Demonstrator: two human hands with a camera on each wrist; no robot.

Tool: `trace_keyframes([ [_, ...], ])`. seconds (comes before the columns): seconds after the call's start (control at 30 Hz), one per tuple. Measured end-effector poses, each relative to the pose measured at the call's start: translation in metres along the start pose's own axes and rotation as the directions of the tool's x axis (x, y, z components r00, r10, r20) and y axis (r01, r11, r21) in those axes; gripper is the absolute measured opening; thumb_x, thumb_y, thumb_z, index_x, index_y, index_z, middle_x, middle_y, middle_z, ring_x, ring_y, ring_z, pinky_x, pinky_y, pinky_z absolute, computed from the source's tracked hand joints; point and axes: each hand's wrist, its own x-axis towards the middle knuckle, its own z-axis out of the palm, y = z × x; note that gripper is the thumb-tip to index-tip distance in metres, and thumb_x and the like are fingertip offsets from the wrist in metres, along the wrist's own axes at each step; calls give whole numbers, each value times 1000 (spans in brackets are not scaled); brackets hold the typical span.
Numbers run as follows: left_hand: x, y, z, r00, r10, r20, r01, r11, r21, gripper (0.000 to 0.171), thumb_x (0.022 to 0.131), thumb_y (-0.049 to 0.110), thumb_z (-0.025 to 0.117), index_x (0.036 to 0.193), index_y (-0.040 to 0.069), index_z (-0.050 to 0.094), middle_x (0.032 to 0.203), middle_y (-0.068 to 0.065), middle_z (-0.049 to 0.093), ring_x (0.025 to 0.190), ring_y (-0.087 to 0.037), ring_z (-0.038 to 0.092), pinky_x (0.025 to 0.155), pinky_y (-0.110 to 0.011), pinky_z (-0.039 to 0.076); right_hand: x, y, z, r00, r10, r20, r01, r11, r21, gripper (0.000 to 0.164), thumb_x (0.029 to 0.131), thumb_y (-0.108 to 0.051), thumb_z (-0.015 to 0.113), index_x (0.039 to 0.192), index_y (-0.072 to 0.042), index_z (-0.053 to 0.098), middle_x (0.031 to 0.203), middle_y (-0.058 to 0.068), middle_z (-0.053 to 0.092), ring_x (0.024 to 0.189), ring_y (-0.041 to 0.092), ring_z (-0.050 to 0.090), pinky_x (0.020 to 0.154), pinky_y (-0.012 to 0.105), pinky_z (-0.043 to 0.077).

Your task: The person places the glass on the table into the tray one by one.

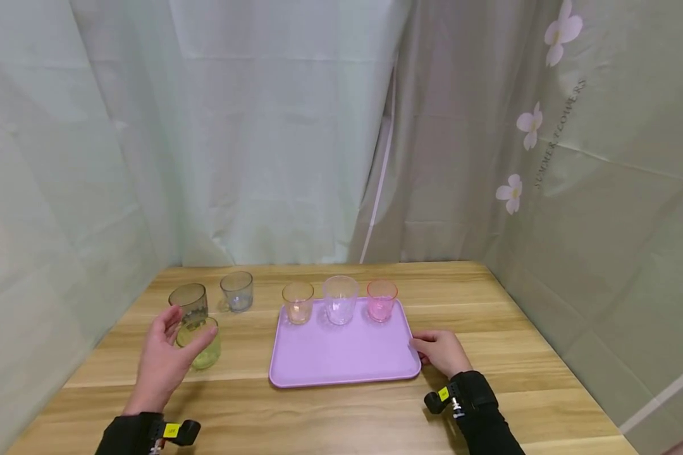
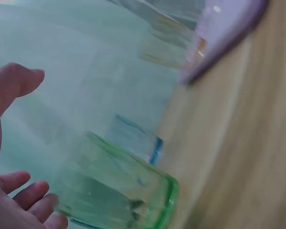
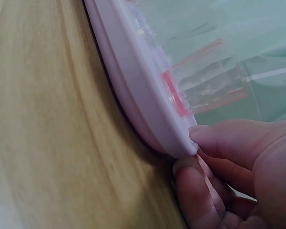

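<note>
My left hand (image 1: 164,363), thumb and fingers spread apart, is beside a yellow-green glass (image 1: 207,357) standing on the table at the left. In the left wrist view the fingertips (image 2: 42,206) lie close to that glass (image 2: 119,191); whether they touch it I cannot tell. At the tray's right edge, my right hand (image 1: 443,351) pinches the rim of the purple tray (image 1: 341,357) between thumb and fingers. Along the tray's far side stand an amber glass (image 1: 298,304), a taller pale lilac glass (image 1: 340,302) and a pink glass (image 1: 382,303).
Behind the yellow-green glass stands a dark grey glass (image 1: 189,298). A bluish-grey glass (image 1: 237,293) is farther back, left of the tray. The wooden table (image 1: 250,411) ends at pale curtains (image 1: 284,139) behind and at both sides.
</note>
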Motion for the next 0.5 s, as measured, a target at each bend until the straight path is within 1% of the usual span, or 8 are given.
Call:
trace_keyframes([
  [0.07,4,-8,-1,1000,-6,21,6,999,36,119,99,37,84,174,-1,-1,180,-33,8,167,-54,12,137,-64,13,0,1,0,1000,2,1,-2,1000,2,27,103,-15,75,123,4,80,107,14,81,80,16,71,72,30,65],
  [0.13,8,-15,-1,999,-11,32,9,998,56,124,97,36,86,173,-3,-4,179,-35,6,166,-56,11,136,-68,14,0,1,1,1000,2,1,-2,1000,12,27,103,-14,75,122,4,81,107,14,81,80,16,71,71,30,65],
  [0.23,12,-22,-1,998,-36,48,33,997,64,127,96,35,87,173,-2,-7,179,-35,4,166,-56,11,135,-70,16,0,1,1,1000,-2,-1,2,1000,16,27,102,-15,75,122,4,81,106,14,81,79,16,72,71,30,65],
  [0.3,15,-26,-1,996,-60,65,55,996,74,127,97,36,86,173,-2,-8,179,-35,5,165,-57,12,134,-70,19,0,0,1,1000,-7,-2,7,1000,17,28,102,-15,75,122,4,81,106,15,81,79,16,72,70,30,65],
  [0.4,19,-31,-3,987,-117,113,105,988,110,126,98,41,84,173,-1,-9,179,-35,4,165,-57,12,133,-70,21,0,0,1,1000,-11,-5,11,1000,12,28,102,-15,76,122,4,81,106,15,81,80,16,72,71,31,65],
  [0.47,21,-36,-4,979,-146,140,127,983,132,124,99,43,83,173,-2,-7,178,-37,8,165,-57,13,133,-71,22,0,0,0,1000,-12,-6,12,1000,9,27,102,-15,76,122,4,81,107,15,81,80,16,72,71,31,65],
  [0.5,22,-39,-4,977,-150,149,130,982,138,122,100,43,82,173,-3,-4,178,-37,11,165,-57,15,133,-70,22,0,0,1,1000,-9,-8,9,1000,8,27,102,-15,76,121,4,81,107,15,81,80,16,72,71,32,65],
])
